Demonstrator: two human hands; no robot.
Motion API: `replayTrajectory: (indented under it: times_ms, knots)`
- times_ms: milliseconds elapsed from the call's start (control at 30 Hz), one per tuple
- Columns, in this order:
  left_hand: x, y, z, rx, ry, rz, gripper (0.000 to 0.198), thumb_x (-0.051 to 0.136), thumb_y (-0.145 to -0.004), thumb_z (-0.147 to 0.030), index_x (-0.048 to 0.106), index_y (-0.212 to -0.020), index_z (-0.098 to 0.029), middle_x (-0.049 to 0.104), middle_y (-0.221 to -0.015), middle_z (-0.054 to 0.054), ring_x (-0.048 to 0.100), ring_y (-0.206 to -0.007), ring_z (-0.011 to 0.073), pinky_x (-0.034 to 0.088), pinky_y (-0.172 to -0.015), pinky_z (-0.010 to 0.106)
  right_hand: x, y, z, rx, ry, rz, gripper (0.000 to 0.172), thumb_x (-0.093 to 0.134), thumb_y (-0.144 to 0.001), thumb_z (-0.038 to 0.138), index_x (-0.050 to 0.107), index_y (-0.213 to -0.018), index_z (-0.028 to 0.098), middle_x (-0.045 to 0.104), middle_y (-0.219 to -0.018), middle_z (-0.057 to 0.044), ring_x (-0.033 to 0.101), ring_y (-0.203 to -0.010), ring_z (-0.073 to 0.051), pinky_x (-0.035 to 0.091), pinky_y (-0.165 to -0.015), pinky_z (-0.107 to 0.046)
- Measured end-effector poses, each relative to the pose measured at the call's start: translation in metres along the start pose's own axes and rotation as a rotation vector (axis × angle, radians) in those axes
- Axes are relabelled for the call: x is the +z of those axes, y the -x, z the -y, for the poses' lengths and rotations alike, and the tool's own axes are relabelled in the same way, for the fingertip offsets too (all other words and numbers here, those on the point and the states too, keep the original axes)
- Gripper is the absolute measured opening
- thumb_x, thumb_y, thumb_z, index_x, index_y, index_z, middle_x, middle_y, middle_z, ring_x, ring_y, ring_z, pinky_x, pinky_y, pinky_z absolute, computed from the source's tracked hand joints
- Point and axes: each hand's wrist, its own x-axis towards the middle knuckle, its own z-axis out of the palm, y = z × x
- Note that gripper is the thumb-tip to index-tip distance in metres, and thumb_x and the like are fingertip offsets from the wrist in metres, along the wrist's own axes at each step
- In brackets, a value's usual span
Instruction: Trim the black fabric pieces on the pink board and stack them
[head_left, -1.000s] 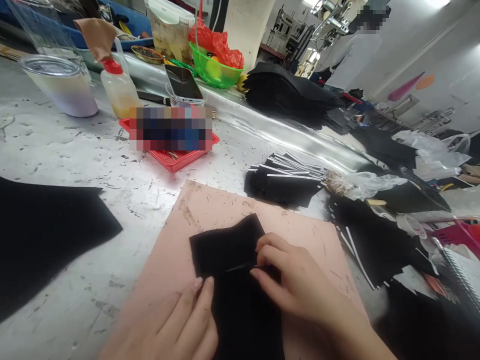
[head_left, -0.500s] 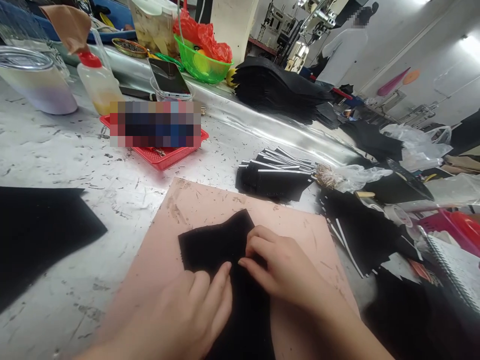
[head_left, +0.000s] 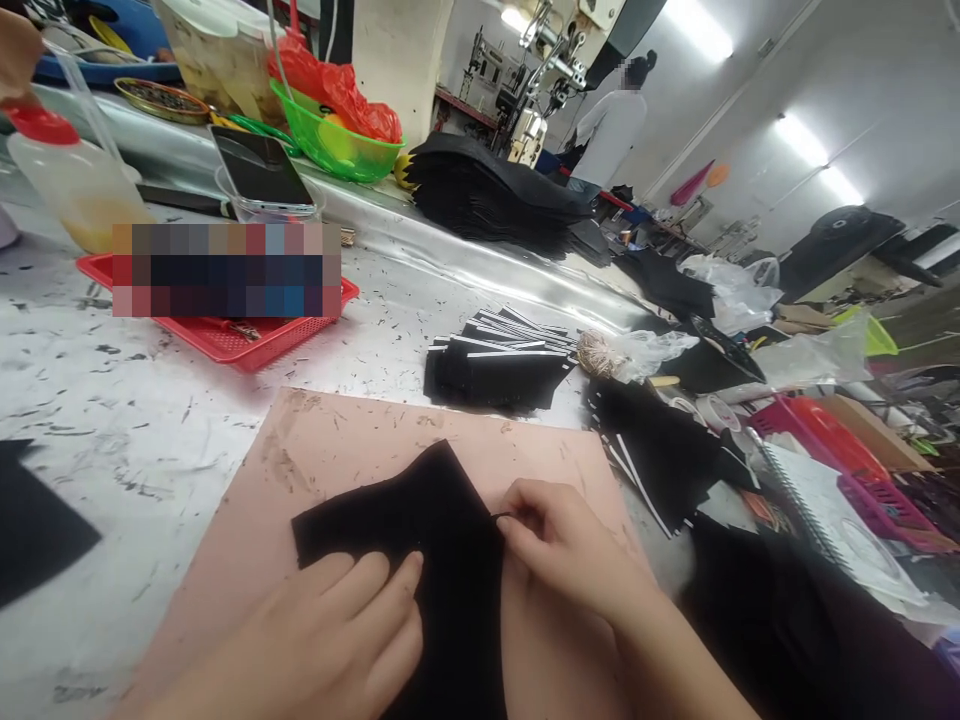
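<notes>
A black fabric piece (head_left: 420,540) lies on a pink cutting board (head_left: 330,450) near the table's front edge. My left hand (head_left: 330,640) rests flat on the fabric's near left part, fingers stretched out and together. My right hand (head_left: 562,545) is curled at the fabric's right edge, thumb and fingers pinched on a thin dark strip or edge that I cannot make out clearly.
A stack of black cut strips (head_left: 495,360) lies beyond the board, more black pieces (head_left: 660,450) to the right. A red tray (head_left: 225,335), glue bottle (head_left: 67,180), phone (head_left: 259,165) and green bowl (head_left: 337,140) stand at the back. A person (head_left: 611,125) stands far behind.
The view has swung to the right. My right hand has slid from the fabric's middle to its right edge, and my left hand has drawn back a little toward me.
</notes>
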Motion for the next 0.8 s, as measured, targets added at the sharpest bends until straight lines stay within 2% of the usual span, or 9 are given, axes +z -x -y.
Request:
replayTrajectory:
  times_ms: [167, 367, 433, 500, 600, 667, 733, 800]
  knots:
    - [0.009, 0.006, 0.002, -0.001, 0.003, -0.070, 0.031, 0.052, -0.079, -0.034, 0.062, -0.108, -0.027, 0.055, -0.130, 0.005, 0.053, -0.091, 0.0220, 0.040, -0.077, 0.033, -0.004, -0.002, 0.002, -0.013, 0.070, 0.028, 0.014, 0.049, -0.076, 0.017, 0.050, -0.062, 0.019, 0.057, -0.062, 0.001, 0.053, -0.060, -0.014, 0.039, -0.056, -0.024]
    - [-0.001, -0.007, -0.002, 0.023, -0.071, -0.172, 0.021, 0.052, -0.075, -0.029, 0.065, -0.092, -0.026, 0.065, -0.115, 0.004, 0.053, -0.076, 0.0209, 0.038, -0.064, 0.033, -0.007, -0.002, 0.004, -0.010, 0.109, 0.042, 0.014, 0.049, -0.078, 0.017, 0.052, -0.065, 0.018, 0.059, -0.065, 0.000, 0.054, -0.062, -0.015, 0.038, -0.056, -0.025]
    - [-0.008, -0.015, -0.005, 0.027, -0.120, -0.146, 0.019, 0.051, -0.074, -0.026, 0.066, -0.086, -0.026, 0.068, -0.106, 0.004, 0.052, -0.070, 0.0203, 0.037, -0.061, 0.034, -0.005, -0.002, 0.005, -0.001, 0.132, 0.039, 0.015, 0.049, -0.078, 0.017, 0.050, -0.063, 0.019, 0.058, -0.063, 0.001, 0.052, -0.060, -0.014, 0.037, -0.055, -0.024]
    - [-0.012, -0.025, -0.009, 0.041, -0.164, -0.060, 0.021, 0.051, -0.072, -0.024, 0.067, -0.085, -0.024, 0.070, -0.095, 0.004, 0.052, -0.066, 0.0199, 0.037, -0.058, 0.034, -0.004, -0.003, 0.008, 0.007, 0.173, 0.036, 0.018, 0.049, -0.077, 0.016, 0.046, -0.060, 0.019, 0.054, -0.059, 0.002, 0.050, -0.057, -0.013, 0.035, -0.053, -0.023]
    - [-0.012, -0.041, -0.012, 0.055, -0.204, 0.065, 0.033, 0.053, -0.072, -0.022, 0.066, -0.102, -0.018, 0.068, -0.088, 0.007, 0.053, -0.065, 0.0202, 0.036, -0.054, 0.033, -0.006, -0.006, 0.014, -0.006, 0.255, 0.031, 0.020, 0.050, -0.076, 0.014, 0.043, -0.058, 0.019, 0.052, -0.056, 0.003, 0.048, -0.053, -0.012, 0.033, -0.051, -0.022]
    - [-0.009, -0.050, -0.011, 0.034, -0.209, 0.113, 0.043, 0.052, -0.076, -0.023, 0.058, -0.118, -0.012, 0.067, -0.087, 0.008, 0.054, -0.065, 0.0201, 0.036, -0.053, 0.033, -0.008, -0.008, 0.017, -0.012, 0.319, 0.026, 0.020, 0.052, -0.076, 0.014, 0.044, -0.058, 0.019, 0.053, -0.056, 0.003, 0.048, -0.053, -0.012, 0.033, -0.051, -0.023]
    - [-0.005, -0.057, -0.009, 0.026, -0.202, 0.121, 0.045, 0.048, -0.082, -0.023, 0.051, -0.125, -0.008, 0.065, -0.085, 0.008, 0.054, -0.065, 0.0196, 0.036, -0.052, 0.033, -0.009, -0.008, 0.016, -0.015, 0.371, -0.025, 0.018, 0.057, -0.075, 0.016, 0.047, -0.060, 0.019, 0.055, -0.059, 0.002, 0.050, -0.054, -0.013, 0.035, -0.050, -0.024]
    - [-0.003, -0.060, -0.008, 0.042, -0.196, 0.110, 0.042, 0.046, -0.086, -0.023, 0.052, -0.124, -0.007, 0.064, -0.083, 0.008, 0.054, -0.064, 0.0193, 0.035, -0.051, 0.032, -0.004, -0.004, 0.011, -0.109, 0.407, -0.130, 0.011, 0.062, -0.074, 0.017, 0.053, -0.068, 0.019, 0.060, -0.069, 0.000, 0.054, -0.062, -0.015, 0.040, -0.055, -0.026]
